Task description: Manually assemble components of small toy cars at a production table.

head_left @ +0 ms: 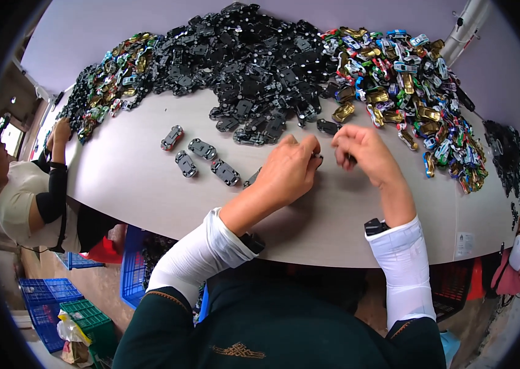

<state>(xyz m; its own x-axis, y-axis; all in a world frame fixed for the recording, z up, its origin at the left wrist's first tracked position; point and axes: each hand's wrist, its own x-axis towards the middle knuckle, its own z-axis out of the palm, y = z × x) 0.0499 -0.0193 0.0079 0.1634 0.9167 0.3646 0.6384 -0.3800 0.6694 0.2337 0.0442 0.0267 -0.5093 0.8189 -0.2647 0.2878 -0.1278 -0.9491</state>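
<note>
Grey worktable (149, 178) fills the head view, curved by the lens, with blue crates (57, 295) on the floor below its near edge. Landmark: the big heap of black chassis parts (254, 61) at the far middle. Right of that heap lies a large spread of coloured toy car bodies (408, 80); left of it, a smaller coloured pile (112, 67). Just in front of the heap, four finished grey cars (201, 158) lie singly, long axes mostly slanting from far-left to near-right, noses not readable. Judged from this, only a handful are done and the great bulk of both piles is left. Left hand (288, 169) and right hand (364, 150) meet in front of the heap's right end, each pinched shut on a small dark piece (317, 158); its axis and heading cannot be told, being mostly hidden by the fingers. Another person's arm (57, 166) works at the table's left end.
</note>
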